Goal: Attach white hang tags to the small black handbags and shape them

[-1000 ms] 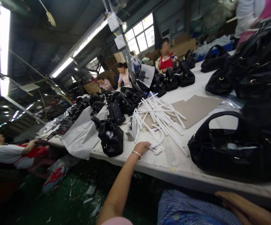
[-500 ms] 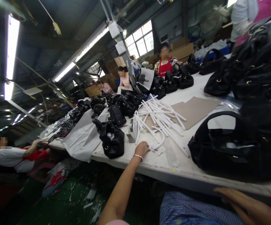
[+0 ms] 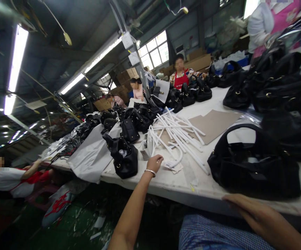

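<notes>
My left hand [image 3: 154, 164] is at the front of the table, its thumb and fingers pinched together at the near edge of a small printed paper tag [image 3: 169, 164]. More paper lies under that tag. Just beyond it, white flexible tubes [image 3: 178, 133] lie in a loose heap, one bent into a curve. A black handbag [image 3: 124, 158] stands to the left of this hand. My right hand [image 3: 251, 210], fingers stretched out and holding nothing, is by the table's front edge, below a larger black handbag [image 3: 254, 173] with an upright handle.
Brown cardboard sheets [image 3: 214, 123] lie behind the tubes on the white table [image 3: 199, 187]. Many black bags [image 3: 277, 93] crowd the right side, more the far left. White sheeting [image 3: 88, 156] hangs over the edge. Several people work around the table; one wears a red apron [image 3: 181, 80].
My left hand has drawn back slightly to the left, and the paper tag's near edge has come with it. My right hand has shifted left and up along the table edge.
</notes>
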`<state>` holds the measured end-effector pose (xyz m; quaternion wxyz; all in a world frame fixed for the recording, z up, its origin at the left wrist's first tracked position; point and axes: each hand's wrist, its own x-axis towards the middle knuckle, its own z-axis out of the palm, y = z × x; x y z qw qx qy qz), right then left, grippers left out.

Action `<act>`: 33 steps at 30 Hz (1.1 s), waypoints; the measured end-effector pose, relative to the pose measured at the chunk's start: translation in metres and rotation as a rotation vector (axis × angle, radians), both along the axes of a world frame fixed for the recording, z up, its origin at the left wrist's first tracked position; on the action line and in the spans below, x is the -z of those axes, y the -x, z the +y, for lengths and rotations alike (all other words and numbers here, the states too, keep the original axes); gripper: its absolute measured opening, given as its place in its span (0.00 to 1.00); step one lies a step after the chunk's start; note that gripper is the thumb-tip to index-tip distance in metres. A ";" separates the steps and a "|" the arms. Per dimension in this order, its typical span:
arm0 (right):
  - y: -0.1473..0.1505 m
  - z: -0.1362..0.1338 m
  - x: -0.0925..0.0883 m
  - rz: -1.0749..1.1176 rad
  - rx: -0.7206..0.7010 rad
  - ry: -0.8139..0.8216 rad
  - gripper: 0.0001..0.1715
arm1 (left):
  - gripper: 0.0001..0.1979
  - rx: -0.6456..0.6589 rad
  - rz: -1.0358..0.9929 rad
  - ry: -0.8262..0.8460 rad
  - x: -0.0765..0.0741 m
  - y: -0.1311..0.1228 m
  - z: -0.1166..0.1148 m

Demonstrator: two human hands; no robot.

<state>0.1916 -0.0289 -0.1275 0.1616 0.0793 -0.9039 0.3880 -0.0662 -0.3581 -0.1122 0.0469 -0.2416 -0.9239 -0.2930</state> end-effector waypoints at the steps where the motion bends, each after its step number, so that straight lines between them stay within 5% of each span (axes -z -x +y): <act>1: 0.007 -0.007 -0.013 -0.018 -0.038 0.022 0.14 | 0.07 0.009 -0.005 -0.023 -0.010 -0.001 0.002; 7: 0.069 -0.048 -0.065 0.047 -0.149 0.128 0.18 | 0.11 0.109 -0.085 -0.148 -0.073 -0.015 0.023; 13: 0.113 -0.080 -0.085 0.131 -0.174 0.280 0.37 | 0.12 0.352 -0.176 -0.210 -0.121 -0.061 0.068; 16: 0.104 -0.080 -0.087 0.026 -0.138 0.438 0.29 | 0.11 0.401 -0.099 -0.178 -0.130 -0.084 0.085; 20: 0.074 -0.059 -0.087 -0.118 0.023 0.498 0.18 | 0.10 0.447 -0.129 -0.156 -0.118 -0.090 0.098; 27: 0.052 0.003 -0.103 -0.015 0.520 0.185 0.20 | 0.12 0.356 -0.337 -0.413 -0.047 -0.059 0.162; 33: 0.057 0.025 -0.121 0.054 0.548 0.071 0.18 | 0.22 0.405 -0.339 -0.490 -0.017 -0.039 0.218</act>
